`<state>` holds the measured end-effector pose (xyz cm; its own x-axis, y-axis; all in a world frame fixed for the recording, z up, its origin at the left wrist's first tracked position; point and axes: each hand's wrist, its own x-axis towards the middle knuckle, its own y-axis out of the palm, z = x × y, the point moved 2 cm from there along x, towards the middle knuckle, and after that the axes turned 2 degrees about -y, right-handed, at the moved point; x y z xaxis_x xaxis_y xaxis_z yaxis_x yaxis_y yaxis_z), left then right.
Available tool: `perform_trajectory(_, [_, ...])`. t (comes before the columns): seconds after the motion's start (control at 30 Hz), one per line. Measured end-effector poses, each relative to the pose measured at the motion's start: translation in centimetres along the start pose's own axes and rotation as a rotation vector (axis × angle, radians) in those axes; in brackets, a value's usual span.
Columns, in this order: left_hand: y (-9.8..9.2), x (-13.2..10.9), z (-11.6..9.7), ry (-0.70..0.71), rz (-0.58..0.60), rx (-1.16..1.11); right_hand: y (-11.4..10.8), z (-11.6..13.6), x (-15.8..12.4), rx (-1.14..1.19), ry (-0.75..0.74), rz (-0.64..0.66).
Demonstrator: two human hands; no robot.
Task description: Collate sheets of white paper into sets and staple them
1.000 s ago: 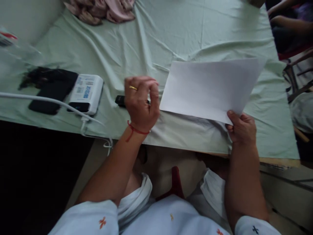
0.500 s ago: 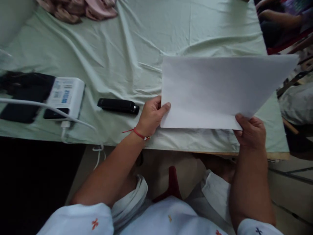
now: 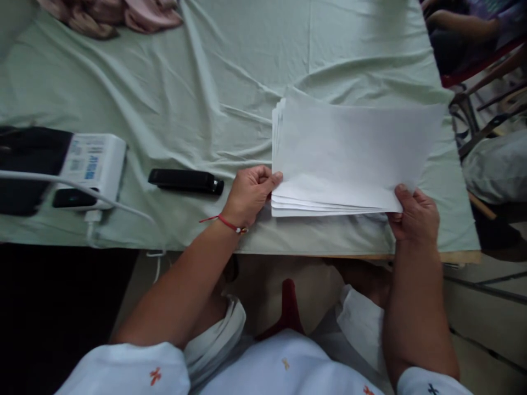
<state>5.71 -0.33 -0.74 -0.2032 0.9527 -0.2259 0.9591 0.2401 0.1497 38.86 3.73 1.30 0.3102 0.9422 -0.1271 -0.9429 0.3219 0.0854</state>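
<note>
A small stack of white paper sheets [image 3: 346, 148] is held just over the front part of the cloth-covered table. Its left edge is fanned, with several sheets showing one behind another. My left hand [image 3: 252, 192], with a red string bracelet at the wrist, pinches the lower left edge between thumb and fingers. At the lower right corner, my right hand [image 3: 415, 214] grips the sheets, thumb on top and fingers underneath. A black stapler-like object [image 3: 186, 181] lies on the cloth just left of my left hand.
A pale green cloth [image 3: 239, 60] covers the table. On the left lie a white power bank [image 3: 96, 164] with a white cable and a dark flat item [image 3: 28, 164]. Pink fabric [image 3: 152, 13] is bunched at the back. Another person's arm [image 3: 465, 27] shows at upper right.
The sheets, evenly lined up before, are now fanned out at the left and lower edges. The stack's right side has come lower and left. Both hands keep their grip.
</note>
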Motion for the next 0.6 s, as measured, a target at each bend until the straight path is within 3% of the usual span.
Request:
perform_trajectory(0.1, [-0.2,0.0,0.0,-0.006,-0.046,-0.011,0.4,0.1,-0.1,0.004,0.004,-0.008])
perform_trajectory(0.3, [0.0,-0.3,-0.6,-0.036,0.070,-0.013,0.8,0.1,0.1,0.053,0.000,-0.071])
perform_trajectory(0.5, [-0.4,-0.3,-0.7,0.004,-0.028,0.021,1.4,-0.1,-0.1,0.047,-0.005,-0.071])
perform_trajectory(0.6, [-0.3,-0.4,-1.0,-0.046,0.019,-0.023,1.8,0.2,-0.3,0.068,0.004,-0.100])
